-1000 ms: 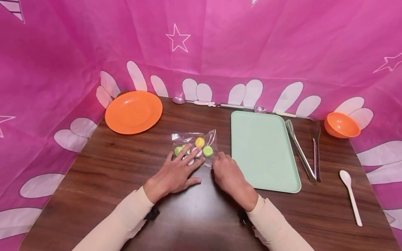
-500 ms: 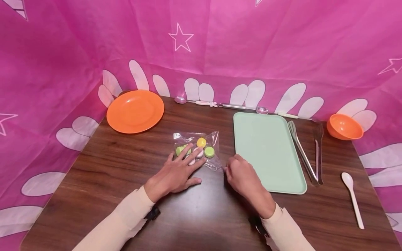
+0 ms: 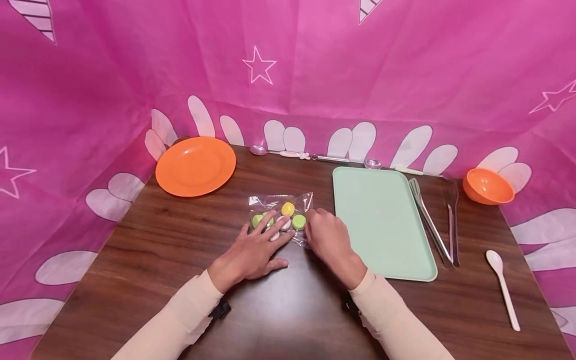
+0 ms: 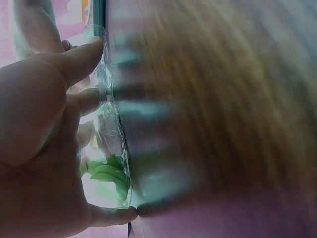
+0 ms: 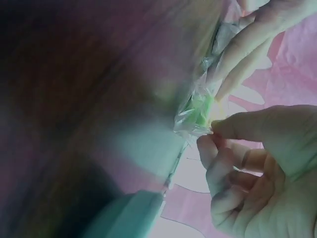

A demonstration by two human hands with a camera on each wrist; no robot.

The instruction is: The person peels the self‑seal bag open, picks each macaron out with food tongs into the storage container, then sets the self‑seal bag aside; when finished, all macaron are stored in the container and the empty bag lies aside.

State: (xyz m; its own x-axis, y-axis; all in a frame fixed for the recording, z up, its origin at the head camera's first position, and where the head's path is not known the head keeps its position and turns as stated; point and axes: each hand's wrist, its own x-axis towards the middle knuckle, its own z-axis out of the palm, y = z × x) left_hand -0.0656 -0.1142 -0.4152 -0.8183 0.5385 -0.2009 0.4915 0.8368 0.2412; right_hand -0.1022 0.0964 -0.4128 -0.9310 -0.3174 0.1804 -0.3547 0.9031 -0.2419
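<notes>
Seen from the head, a clear bag (image 3: 275, 201) of macaron-shaped pieces (image 3: 288, 209) lies on the table (image 3: 157, 260), a strip of open wood from the edge of a green tray (image 3: 382, 220). From the left wrist, the left hand (image 4: 49, 114) spreads its fingers over the bag; from the right wrist, the right hand (image 5: 257, 171) pinches its edge.

Left forearm (image 3: 173, 312) and right forearm (image 3: 398, 315) come in from the bottom edge, sleeved to the wrists, angled toward each other. Left hand (image 3: 255, 251) palm down — fingers (image 3: 266, 230) spread and nearly straight, thumb (image 3: 276, 263) stuck out toward the right. Right hand (image 3: 330, 237) back up, fingers curled under — right wrist view shows thumb and index finger (image 5: 206, 149) pinched at the tips. Hands near each other, not touching.
</notes>
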